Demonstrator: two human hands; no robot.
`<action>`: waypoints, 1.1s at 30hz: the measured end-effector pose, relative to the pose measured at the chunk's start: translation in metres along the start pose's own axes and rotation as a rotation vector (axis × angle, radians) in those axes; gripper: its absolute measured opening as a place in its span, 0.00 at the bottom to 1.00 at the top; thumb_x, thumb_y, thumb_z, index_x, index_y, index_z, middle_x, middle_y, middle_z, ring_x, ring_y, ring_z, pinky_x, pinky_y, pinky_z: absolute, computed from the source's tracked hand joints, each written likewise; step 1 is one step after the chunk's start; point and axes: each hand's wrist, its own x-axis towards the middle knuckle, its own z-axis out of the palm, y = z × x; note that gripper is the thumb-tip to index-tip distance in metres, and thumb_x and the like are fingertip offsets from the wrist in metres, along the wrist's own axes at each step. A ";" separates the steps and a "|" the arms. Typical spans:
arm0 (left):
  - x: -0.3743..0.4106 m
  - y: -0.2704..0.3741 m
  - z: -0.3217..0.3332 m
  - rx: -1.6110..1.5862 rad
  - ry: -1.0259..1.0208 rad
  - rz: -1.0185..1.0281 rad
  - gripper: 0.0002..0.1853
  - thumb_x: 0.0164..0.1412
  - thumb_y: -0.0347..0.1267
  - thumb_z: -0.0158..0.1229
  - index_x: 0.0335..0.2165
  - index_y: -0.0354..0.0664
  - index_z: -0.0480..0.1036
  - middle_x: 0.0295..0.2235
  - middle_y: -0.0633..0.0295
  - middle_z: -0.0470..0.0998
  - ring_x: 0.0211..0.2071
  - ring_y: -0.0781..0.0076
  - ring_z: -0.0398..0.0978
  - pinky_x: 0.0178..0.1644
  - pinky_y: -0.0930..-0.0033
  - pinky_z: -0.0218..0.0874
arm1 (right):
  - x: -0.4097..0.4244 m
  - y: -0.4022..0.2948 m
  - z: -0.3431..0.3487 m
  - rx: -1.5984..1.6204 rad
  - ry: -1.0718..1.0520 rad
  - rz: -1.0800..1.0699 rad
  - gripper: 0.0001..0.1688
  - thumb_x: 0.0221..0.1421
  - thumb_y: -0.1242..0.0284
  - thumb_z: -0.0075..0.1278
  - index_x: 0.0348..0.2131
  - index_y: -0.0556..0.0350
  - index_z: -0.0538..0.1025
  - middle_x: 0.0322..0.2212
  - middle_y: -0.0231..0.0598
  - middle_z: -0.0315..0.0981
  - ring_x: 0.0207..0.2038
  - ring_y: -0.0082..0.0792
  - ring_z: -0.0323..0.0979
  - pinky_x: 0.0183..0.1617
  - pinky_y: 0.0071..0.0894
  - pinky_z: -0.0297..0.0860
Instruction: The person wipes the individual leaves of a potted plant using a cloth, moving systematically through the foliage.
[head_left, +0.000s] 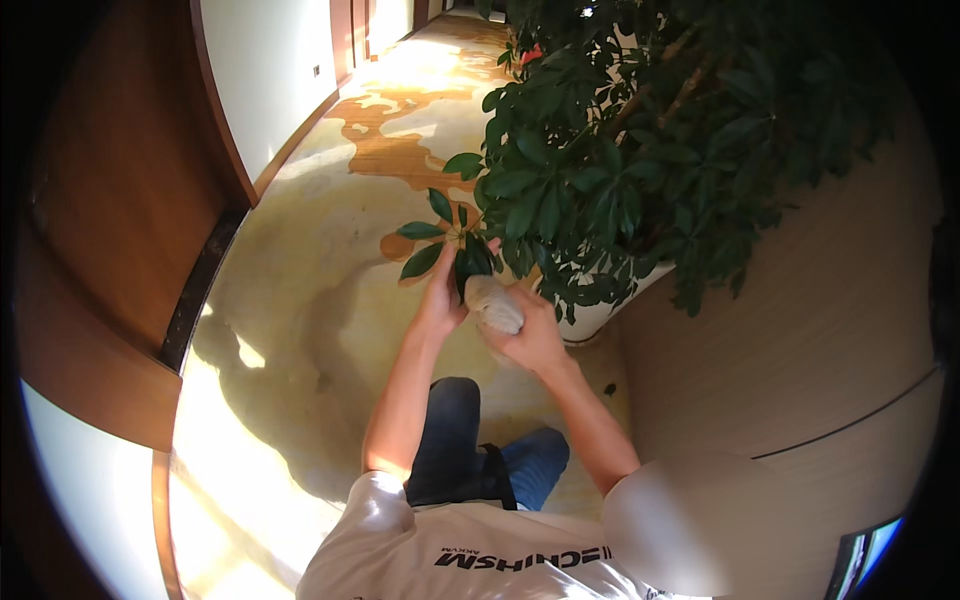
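A large leafy potted plant (555, 187) with dark green leaf clusters fills the upper right. At its near left edge, my left hand (444, 296) holds a leaf cluster (421, 259), the fingers partly hidden behind the leaves. Bunched in my right hand (536, 330) is a whitish cloth (495, 304), close beside my left hand and against the lowest leaf of that cluster. Below the foliage, part of a white planter (592, 319) shows behind my right hand.
Patterned yellow and brown carpet (300, 300) runs up a corridor. A brown wooden door (127, 165) stands on the left, and a beige wall (720, 360) on the right. A small dark leaf-like scrap (610, 389) lies on the floor near that wall.
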 end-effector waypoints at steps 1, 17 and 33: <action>-0.001 -0.001 -0.001 0.013 -0.035 -0.009 0.33 0.67 0.51 0.35 0.57 0.34 0.57 0.56 0.55 0.65 0.55 0.66 0.63 0.61 0.64 0.51 | 0.006 -0.005 -0.004 0.028 0.089 -0.026 0.26 0.39 0.71 0.57 0.42 0.58 0.75 0.33 0.47 0.72 0.38 0.53 0.73 0.41 0.41 0.70; -0.006 -0.004 -0.012 0.066 0.069 -0.026 0.41 0.64 0.59 0.31 0.55 0.33 0.61 0.56 0.54 0.66 0.55 0.70 0.63 0.57 0.69 0.55 | -0.021 -0.009 0.006 0.414 0.183 0.172 0.21 0.42 0.74 0.59 0.39 0.62 0.74 0.33 0.49 0.74 0.37 0.48 0.74 0.41 0.36 0.70; -0.011 -0.001 -0.016 -0.202 0.233 0.091 0.37 0.64 0.52 0.35 0.55 0.28 0.58 0.55 0.45 0.65 0.59 0.51 0.59 0.64 0.47 0.46 | -0.060 0.053 0.029 0.486 0.139 0.180 0.20 0.41 0.75 0.58 0.38 0.60 0.73 0.33 0.46 0.72 0.35 0.46 0.74 0.41 0.35 0.69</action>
